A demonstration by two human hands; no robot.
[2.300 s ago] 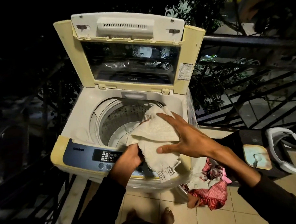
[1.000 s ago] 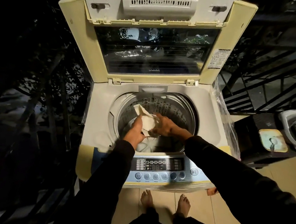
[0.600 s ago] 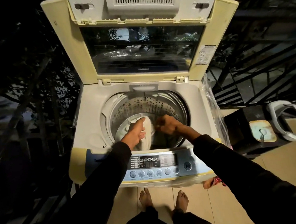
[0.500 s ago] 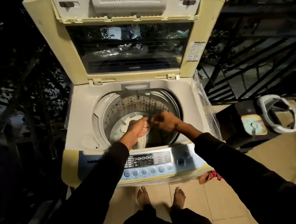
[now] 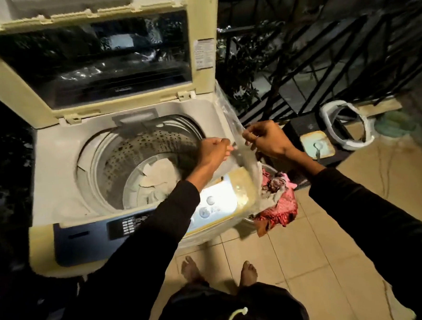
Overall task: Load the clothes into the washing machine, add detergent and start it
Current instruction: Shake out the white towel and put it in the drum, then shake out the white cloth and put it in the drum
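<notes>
The top-loading washing machine (image 5: 56,170) stands with its lid (image 5: 113,59) raised. A white towel (image 5: 156,176) lies loose at the bottom of the perforated drum (image 5: 134,150). My left hand (image 5: 213,151) hovers over the drum's right rim with curled fingers and nothing in it. My right hand (image 5: 266,138) is just past the machine's right side, fingers pinched together. A clear plastic cover (image 5: 244,155) on the machine's side runs between the two hands; I cannot tell whether they touch it. A heap of red and pink clothes (image 5: 280,202) sits low beside the machine, under my right forearm.
The control panel (image 5: 129,225) faces me along the front edge. A black metal railing (image 5: 322,52) runs behind and to the right. A dark box (image 5: 302,126) with a pale square lid (image 5: 316,143) and a white plastic ring-shaped object (image 5: 345,125) stand on the tiled floor (image 5: 311,252).
Both hands let go of the white towel, which now lies in the drum, and rose out to the right. My view swung right, bringing the clothes heap back in.
</notes>
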